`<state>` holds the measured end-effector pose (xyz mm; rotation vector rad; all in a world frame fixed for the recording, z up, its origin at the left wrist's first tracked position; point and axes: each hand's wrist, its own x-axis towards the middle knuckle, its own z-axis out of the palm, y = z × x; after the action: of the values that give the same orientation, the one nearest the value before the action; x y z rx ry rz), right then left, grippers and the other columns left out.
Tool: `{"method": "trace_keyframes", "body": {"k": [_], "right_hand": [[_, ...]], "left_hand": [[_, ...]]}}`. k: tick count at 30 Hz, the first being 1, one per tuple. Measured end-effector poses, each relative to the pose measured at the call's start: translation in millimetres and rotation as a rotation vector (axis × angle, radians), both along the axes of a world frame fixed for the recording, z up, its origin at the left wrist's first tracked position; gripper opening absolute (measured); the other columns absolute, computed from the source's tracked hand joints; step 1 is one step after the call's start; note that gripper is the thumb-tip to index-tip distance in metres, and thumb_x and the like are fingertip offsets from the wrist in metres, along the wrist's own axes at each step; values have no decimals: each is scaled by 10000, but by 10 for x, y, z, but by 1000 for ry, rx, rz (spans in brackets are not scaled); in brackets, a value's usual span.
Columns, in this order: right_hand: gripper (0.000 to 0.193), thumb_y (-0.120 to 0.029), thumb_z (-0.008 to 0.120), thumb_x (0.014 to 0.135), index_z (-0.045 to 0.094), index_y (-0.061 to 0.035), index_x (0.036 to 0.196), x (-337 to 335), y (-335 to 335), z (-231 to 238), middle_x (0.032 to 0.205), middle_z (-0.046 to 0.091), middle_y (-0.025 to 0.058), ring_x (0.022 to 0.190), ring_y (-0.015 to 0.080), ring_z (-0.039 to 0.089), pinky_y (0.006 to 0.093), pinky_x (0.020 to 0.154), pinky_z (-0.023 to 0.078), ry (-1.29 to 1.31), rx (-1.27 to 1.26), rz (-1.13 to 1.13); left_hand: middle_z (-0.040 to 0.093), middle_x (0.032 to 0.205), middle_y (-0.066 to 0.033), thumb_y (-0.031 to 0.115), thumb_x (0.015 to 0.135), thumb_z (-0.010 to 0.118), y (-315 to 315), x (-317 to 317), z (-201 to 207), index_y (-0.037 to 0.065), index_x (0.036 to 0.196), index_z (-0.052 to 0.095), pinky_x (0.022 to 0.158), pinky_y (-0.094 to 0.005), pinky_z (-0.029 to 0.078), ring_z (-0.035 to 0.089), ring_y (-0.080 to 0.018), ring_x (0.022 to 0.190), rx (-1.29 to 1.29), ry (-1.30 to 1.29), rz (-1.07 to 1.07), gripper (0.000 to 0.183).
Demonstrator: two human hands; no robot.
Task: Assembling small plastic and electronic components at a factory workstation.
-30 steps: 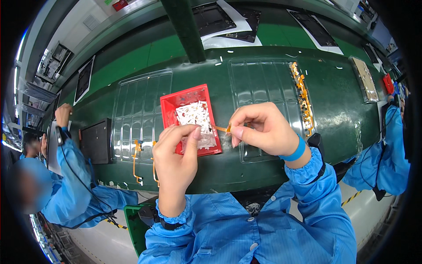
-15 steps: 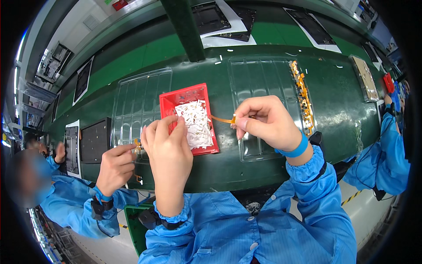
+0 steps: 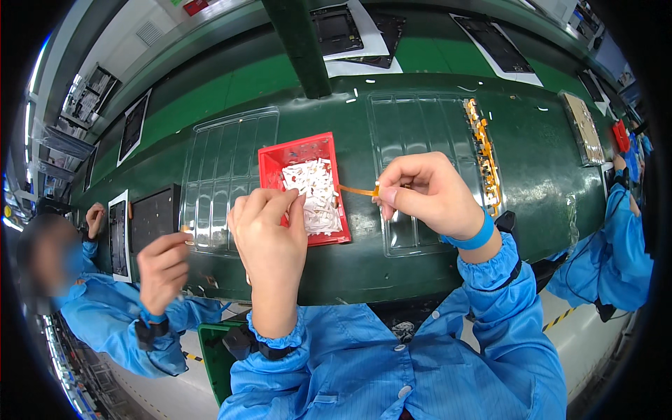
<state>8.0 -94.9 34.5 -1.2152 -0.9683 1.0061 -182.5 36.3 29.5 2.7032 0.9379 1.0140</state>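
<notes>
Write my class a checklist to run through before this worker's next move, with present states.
1. Right hand has a grip on the orange strip: ok, pinched at one end.
2. Left hand empty: cannot tell, its inner side is hidden.
3. Red bin upright: ok, white scraps inside.
4. Bench free of loose bits: not ok, several lie there.
5. Co-worker's hand apart from left hand: ok.

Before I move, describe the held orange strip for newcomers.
On the green table, a red bin holds white pieces. Right of it, a thin orange strip juts from the right hand; unlike the orange parts lined up farther right, it's held.
</notes>
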Motion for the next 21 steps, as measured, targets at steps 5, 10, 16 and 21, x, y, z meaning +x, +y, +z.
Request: {"method": "trace_keyframes", "body": {"k": [5, 10, 16, 21], "right_hand": [[106, -52, 607, 865, 649, 45, 864, 1, -1, 3, 749, 670, 67, 699, 117, 661, 252, 641, 503, 2, 1, 11], [107, -51, 608, 865, 657, 44, 875, 9, -19, 26, 735, 681, 70, 700, 111, 661, 244, 643, 502, 14, 7, 41], [105, -48, 605, 869, 660, 41, 871, 35, -46, 33, 734, 689, 77, 694, 115, 666, 249, 645, 510, -1, -24, 73], [105, -49, 606, 874, 660, 41, 869, 33, -50, 58, 737, 690, 82, 694, 117, 668, 253, 648, 514, -29, -20, 77]], "left_hand": [[647, 807, -84, 32, 774, 751, -154, 88, 67, 14, 826, 689, 704, -354, 461, 604, -256, 761, -288, -230, -111, 84], [650, 808, -122, 18, 804, 731, -191, 203, -3, -28, 887, 666, 646, -302, 479, 601, -218, 696, -308, -171, -227, 115], [677, 796, -139, 32, 825, 716, -185, 213, -20, -20, 879, 694, 662, -333, 500, 669, -266, 714, -288, -153, -215, 79], [694, 787, -150, 36, 839, 699, -185, 193, -4, -20, 862, 714, 655, -339, 505, 674, -286, 704, -238, -153, -222, 62]]}}
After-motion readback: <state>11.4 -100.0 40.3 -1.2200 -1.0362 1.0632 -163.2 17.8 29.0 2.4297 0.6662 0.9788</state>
